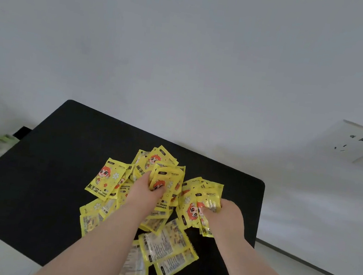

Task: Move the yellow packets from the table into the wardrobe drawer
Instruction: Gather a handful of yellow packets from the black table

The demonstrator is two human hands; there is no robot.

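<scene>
glossy yellow foil packets [104,182] lie heaped on the matte black table [49,177]. left hand [144,192] and right hand [227,216] each clutch a bunch from it. it seems wise to squeeze these slippery stacks firmly and lift level, so none slide out.

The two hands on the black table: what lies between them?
In the head view, yellow packets from the pile fill the stretch between the left hand and the right hand. Each hand grips some of them above the black table.
</scene>
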